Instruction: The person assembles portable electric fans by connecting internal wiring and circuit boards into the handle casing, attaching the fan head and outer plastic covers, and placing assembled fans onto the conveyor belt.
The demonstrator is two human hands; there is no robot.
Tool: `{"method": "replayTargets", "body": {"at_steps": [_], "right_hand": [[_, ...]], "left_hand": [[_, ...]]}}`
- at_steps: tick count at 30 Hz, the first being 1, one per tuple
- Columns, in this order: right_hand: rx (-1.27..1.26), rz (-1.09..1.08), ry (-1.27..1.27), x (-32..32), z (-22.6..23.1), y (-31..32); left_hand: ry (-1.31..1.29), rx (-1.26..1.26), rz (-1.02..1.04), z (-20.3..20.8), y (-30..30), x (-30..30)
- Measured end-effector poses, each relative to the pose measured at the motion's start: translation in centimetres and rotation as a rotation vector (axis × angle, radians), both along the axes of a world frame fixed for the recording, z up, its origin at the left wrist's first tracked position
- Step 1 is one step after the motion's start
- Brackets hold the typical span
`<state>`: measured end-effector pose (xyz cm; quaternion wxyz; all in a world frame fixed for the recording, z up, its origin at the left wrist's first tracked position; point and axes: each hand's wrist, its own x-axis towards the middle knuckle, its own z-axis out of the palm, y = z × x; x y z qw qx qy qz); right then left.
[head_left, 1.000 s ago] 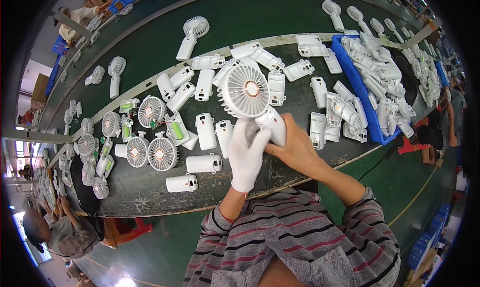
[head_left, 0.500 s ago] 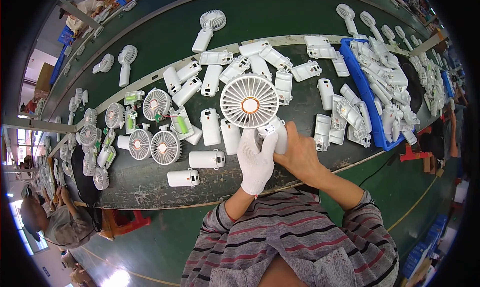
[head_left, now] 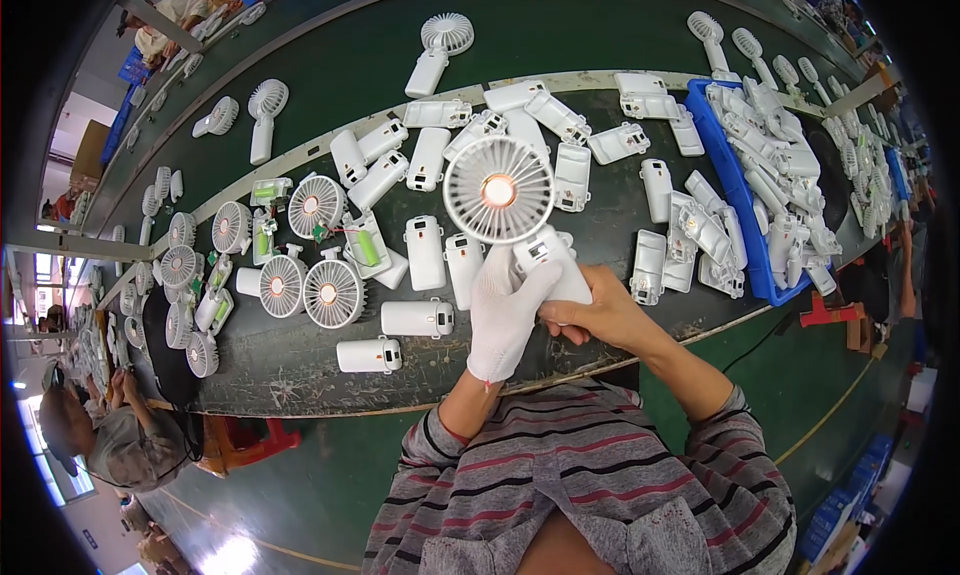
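Note:
Near the middle of the bench I hold up a white handheld fan, its round grille toward me and its orange ring and hub glinting brightly. My left hand, in a white knit glove, grips the neck and upper handle from the left. Bare fingers of my right hand are closed round the handle's lower end. The handle slants down to the right. White fan handle casings lie just left of and beyond the glove. Some open half shells lie just beyond the fan.
Fan heads with green cells and wires lie at the left. A blue bin full of white shells stands at the right. Finished-looking fans ride the green belt beyond. A co-worker sits at the far left.
The handle's lower end has swung right and the hub looks brighter. My right hand has moved slightly down and right along it. Fans on the belt have shifted right.

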<state>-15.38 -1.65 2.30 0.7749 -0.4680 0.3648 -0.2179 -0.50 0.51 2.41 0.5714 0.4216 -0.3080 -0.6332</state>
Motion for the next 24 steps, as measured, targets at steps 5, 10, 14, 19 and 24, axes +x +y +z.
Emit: {"method": "replayTargets", "body": {"at_steps": [5, 10, 14, 19, 24], "right_hand": [[-0.427, -0.207, 0.167, 1.2, -1.8, 1.3], [-0.737, -0.323, 0.436, 1.9, -1.8, 1.7], [-0.849, -0.099, 0.851, 1.9, -1.1, 0.5], [-0.991, -0.165, 0.623, 1.7, -0.9, -0.2], [0.186, 0.148, -0.076, 0.1, -0.6, -2.9]], "left_hand": [[-0.01, -0.05, 0.008, -0.9, 0.0, -0.2], [0.084, -0.056, -0.04, -0.8, -0.7, 0.0], [-0.018, -0.132, -0.04, -1.5, -1.8, 0.2], [0.093, -0.105, -0.035, -2.0, -2.5, 0.6], [0.63, -0.115, -0.295, -2.2, -3.6, 1.6]]}}
